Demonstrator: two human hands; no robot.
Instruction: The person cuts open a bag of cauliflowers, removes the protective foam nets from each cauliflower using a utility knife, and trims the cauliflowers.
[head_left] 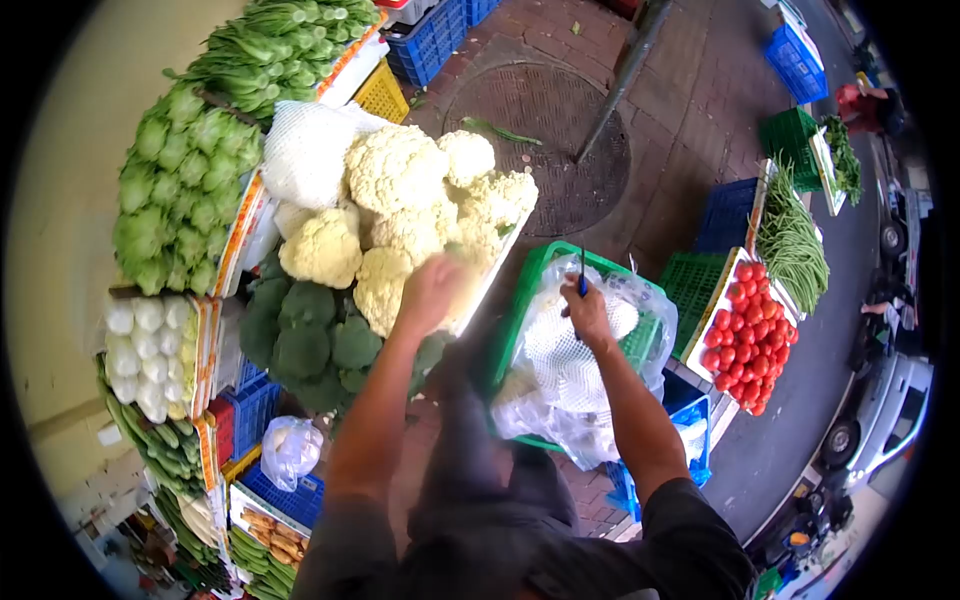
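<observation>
My left hand [436, 292] is over the front edge of a pile of cauliflowers [398, 170]. Motion smears its fingers, so whether they grip anything is unclear. Dark green broccoli [303, 335] lies just left of that forearm. My right hand [590, 312] is closed around a slim knife [582, 284] with a blue and black handle, its thin tip pointing away from me. Below this hand, a green crate [528, 290] lined with clear plastic [655, 305] holds cauliflowers wrapped in white foam netting [570, 350].
Leafy greens [185, 150], white vegetables [150, 345] and cucumbers [165, 450] stand along the left. Tomatoes [750, 335] and long beans [790, 245] sit in trays at right. A metal pole [625, 80] rises beyond the green crate, beside a round manhole cover [500, 100].
</observation>
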